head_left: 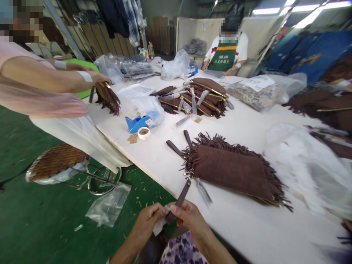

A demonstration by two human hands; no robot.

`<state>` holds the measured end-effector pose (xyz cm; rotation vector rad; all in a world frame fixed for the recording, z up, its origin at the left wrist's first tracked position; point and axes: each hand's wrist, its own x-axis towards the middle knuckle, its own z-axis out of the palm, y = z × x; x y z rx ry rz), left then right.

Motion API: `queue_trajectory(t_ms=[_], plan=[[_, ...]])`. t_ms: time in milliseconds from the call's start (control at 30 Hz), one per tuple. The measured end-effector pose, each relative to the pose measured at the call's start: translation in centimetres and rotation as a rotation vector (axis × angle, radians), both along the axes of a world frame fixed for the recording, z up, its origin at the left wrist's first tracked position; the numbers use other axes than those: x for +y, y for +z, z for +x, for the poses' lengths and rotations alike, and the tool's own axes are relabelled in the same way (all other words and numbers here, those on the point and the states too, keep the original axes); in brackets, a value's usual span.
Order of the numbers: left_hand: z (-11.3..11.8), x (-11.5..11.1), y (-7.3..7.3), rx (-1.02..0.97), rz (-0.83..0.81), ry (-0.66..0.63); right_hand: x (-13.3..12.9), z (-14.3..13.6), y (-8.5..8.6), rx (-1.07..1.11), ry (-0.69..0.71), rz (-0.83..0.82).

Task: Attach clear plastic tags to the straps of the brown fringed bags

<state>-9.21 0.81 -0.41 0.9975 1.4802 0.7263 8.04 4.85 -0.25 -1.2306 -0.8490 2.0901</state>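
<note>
Glare is cast by overhead tube lights at upper right; edges are stretched, and 2 faces are pixelated.

White table with fringed bags

White table as landmark — beyond its far edge, green apron on a person reads roughly "OMLUN", character line beneath too small to make out; on its top, marks on the plastic bag's white label and the blue dispenser's sticker — illegible.
</note>
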Motion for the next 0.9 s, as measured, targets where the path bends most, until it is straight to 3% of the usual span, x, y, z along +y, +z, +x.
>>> queue_trajectory(t_ms=[133,333,667,900], plan=[[0.4,0.5,-0.2,-0.1,0.039,0.045,0.1,-0.2,-0.2,-0.08,-0.039,0.038],[0.3,-0.5,0.2,-0.423,-0.157,0.081,0.4,-0.4,-0.4,-0.005,-0.116,-0.003],[0.0,-0.4,-1.3,-0.384,-0.173,0.022,0.7,0.7,0.6,0.087,-0.204,-0.049],[0.1,-0.4,-0.3,-0.452,-0.157,-0.076,1.3,0.9,0.8,0.104,-0.316,-0.036]])
